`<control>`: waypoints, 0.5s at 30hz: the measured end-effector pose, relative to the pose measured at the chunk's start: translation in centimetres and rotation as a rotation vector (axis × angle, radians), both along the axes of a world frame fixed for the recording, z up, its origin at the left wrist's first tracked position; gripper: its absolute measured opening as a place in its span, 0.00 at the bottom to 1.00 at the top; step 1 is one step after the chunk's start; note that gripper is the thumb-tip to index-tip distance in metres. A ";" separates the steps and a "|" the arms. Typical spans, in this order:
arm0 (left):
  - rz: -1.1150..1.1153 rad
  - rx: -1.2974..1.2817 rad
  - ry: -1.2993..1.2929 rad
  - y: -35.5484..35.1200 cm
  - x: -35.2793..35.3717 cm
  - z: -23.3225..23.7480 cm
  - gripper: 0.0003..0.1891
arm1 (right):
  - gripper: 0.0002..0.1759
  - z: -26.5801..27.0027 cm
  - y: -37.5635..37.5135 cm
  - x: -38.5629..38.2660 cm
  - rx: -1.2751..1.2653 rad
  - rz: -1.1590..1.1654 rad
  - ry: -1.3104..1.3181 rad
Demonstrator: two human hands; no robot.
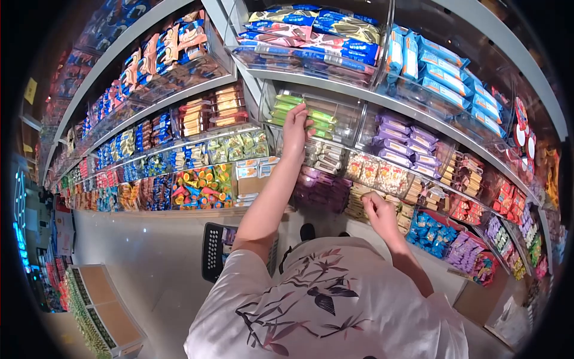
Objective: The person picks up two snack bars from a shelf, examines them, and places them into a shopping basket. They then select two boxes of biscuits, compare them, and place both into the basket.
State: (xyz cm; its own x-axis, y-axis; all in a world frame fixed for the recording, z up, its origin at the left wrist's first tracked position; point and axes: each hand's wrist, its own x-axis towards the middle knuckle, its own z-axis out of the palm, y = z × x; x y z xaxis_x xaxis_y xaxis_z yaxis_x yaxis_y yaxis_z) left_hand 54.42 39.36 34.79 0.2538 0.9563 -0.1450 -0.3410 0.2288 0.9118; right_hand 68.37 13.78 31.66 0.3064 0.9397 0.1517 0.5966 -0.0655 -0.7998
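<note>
My left hand (297,128) reaches into a clear bin (347,113) of green-wrapped snack bars (323,124). Its fingers are curled over the bars and cover part of the row; whether one is gripped is hidden. Lower down, my right hand (380,213) is closed in a loose fist, with nothing showing in it. It hovers in front of yellowish-wrapped snacks (357,200), just below a bin of white-and-red speckled packets (376,172). Purple-wrapped bars (399,140) fill the bin right of the green ones.
Above, a shelf holds blue-wrapped bars (347,27) and light blue packets (442,69). Bins of colourful sweets (202,186) line the left side. Blue sweets (430,232) lie low on the right. A black crate (213,251) stands on the floor, left of my body.
</note>
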 end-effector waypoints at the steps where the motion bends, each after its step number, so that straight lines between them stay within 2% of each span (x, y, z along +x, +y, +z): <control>1: 0.002 -0.019 -0.005 0.0 0.2 -0.1 0.17 | 0.09 0.0 -0.5 0.1 -0.009 -0.030 0.004; 6: -0.064 -0.030 -0.017 -4.2 1.4 -2.1 0.17 | 0.10 -0.9 -2.2 0.3 -0.062 -0.155 0.096; 9: -0.144 0.020 0.065 -8.7 -1.2 -6.0 0.17 | 0.10 -3.0 -3.1 0.8 -0.141 -0.161 0.183; 11: 0.004 0.352 0.432 -10.0 -4.5 -13.0 0.12 | 0.10 -3.8 -3.4 0.4 -0.160 -0.100 0.183; 12: 0.063 0.348 0.644 -12.0 -7.2 -11.2 0.12 | 0.10 -4.1 -3.3 0.1 -0.165 -0.064 0.184; 13: 0.122 0.296 0.710 -14.0 -9.9 -11.2 0.12 | 0.10 -4.4 -3.1 -0.3 -0.251 -0.053 0.207; 14: 0.166 0.346 0.960 -15.8 -13.4 -12.8 0.15 | 0.10 -4.7 -2.9 -0.8 -0.309 -0.001 0.239; 15: 0.151 0.294 1.317 -18.1 -16.1 -11.6 0.18 | 0.10 -5.7 -2.7 -1.2 -0.252 0.078 0.220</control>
State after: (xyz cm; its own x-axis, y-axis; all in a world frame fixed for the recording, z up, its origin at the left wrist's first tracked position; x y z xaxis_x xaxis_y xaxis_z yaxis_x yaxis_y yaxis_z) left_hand 38.36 21.24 23.20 -0.0224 0.9996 0.0157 0.8103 0.0089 0.5859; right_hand 67.12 11.11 25.96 0.2317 0.9612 -0.1496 0.4225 -0.2380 -0.8746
